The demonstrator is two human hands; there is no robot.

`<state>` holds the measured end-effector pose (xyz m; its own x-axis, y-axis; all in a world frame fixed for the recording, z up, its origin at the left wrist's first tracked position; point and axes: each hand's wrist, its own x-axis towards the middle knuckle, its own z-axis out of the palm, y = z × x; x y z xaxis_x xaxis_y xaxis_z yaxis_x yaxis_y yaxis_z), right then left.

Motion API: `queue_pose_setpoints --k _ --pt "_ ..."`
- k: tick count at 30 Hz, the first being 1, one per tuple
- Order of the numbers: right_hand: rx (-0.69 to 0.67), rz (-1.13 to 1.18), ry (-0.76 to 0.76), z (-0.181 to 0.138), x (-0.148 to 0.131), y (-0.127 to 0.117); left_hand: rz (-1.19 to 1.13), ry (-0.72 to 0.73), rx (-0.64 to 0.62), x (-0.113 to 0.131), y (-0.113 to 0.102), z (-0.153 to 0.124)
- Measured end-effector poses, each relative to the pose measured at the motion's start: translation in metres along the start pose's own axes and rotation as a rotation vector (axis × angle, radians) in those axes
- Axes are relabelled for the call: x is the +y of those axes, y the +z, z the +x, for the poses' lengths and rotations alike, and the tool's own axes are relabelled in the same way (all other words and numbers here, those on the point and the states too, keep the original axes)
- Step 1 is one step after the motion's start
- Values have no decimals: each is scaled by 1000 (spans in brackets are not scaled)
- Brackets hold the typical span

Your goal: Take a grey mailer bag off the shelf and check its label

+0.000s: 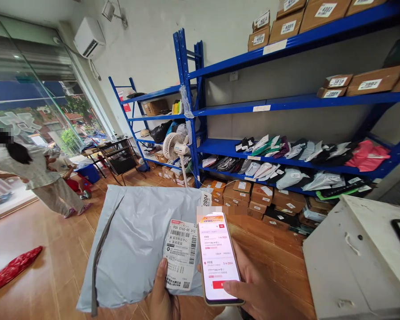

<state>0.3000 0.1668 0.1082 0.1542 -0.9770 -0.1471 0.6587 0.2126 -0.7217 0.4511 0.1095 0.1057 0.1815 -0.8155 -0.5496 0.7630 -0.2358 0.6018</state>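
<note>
My left hand (162, 293) holds up a large grey plastic mailer parcel (133, 240) by its lower edge, the thumb pressed beside its white shipping label (181, 253). My right hand (258, 295) grips a smartphone (218, 258) upright next to the label. The screen is lit, with a red and white list on it. The phone's left edge overlaps the parcel's right side.
Blue metal shelves (286, 104) along the wall carry cardboard boxes and soft mailer bags (303, 153), with more boxes (260, 195) on the wooden floor. A white counter (360, 262) stands at right. A fan (173, 146) stands by the shelves. A person (36, 173) bends at left; a red bag (11, 269) lies nearby.
</note>
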Motion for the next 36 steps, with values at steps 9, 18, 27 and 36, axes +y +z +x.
queue_pose_setpoints --k 9,18,27,36 --pt "-12 -13 -30 4 5 -2 13 4 -40 -1 -5 8" --pt "-36 -13 -47 3 0 4 8 -23 -24 1 -2 6" --pt "-68 4 -56 3 -2 2 15 34 42 2 3 1" --pt "-86 -29 -118 1 -5 8 16 44 70 4 3 5"
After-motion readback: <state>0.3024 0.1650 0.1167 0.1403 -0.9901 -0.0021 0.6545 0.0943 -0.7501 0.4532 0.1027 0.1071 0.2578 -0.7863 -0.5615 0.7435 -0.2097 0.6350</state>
